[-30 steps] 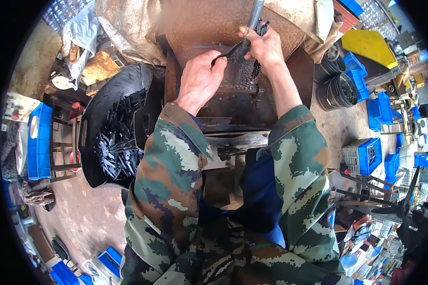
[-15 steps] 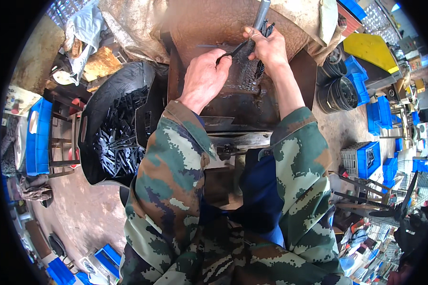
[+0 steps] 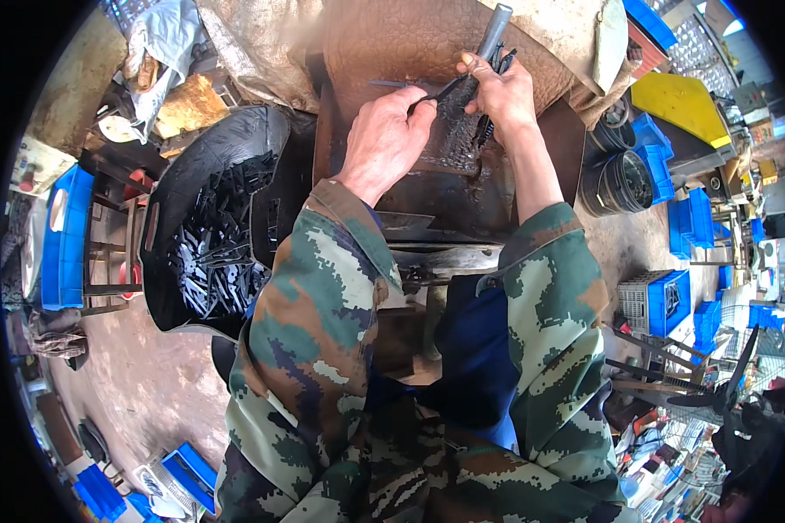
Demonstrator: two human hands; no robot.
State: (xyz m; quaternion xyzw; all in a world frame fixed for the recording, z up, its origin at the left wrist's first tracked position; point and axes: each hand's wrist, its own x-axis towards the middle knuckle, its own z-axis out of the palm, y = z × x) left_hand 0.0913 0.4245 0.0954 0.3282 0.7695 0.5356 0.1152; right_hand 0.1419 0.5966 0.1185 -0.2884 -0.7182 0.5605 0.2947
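My left hand [image 3: 382, 144] is closed, thumb and fingers pinching one end of a thin dark metal strip [image 3: 449, 89]. The strip slants up toward my right hand [image 3: 504, 98], which is closed round a bundle of similar slim dark metal pieces [image 3: 487, 129]; their ends stick out above and below the fingers. A grey metal rod [image 3: 494, 31] stands just beyond that hand, its lower part hidden by fingers and pieces. Beneath both hands lies a wet, dark metal work surface [image 3: 449, 144]. Whether the strip touches the rod I cannot tell.
To the left, a cut-open black container [image 3: 161, 301] holds many loose dark strips [image 3: 218, 266]. Dark buckets [image 3: 615, 185] and blue crates [image 3: 652, 157] stand at the right. A brown sheet [image 3: 392, 44] rises behind the work surface, with a yellow panel [image 3: 676, 106] at the far right.
The whole view has shifted slightly. Both hands keep their grip and nearly the same place over the work surface, with the strip still between them.
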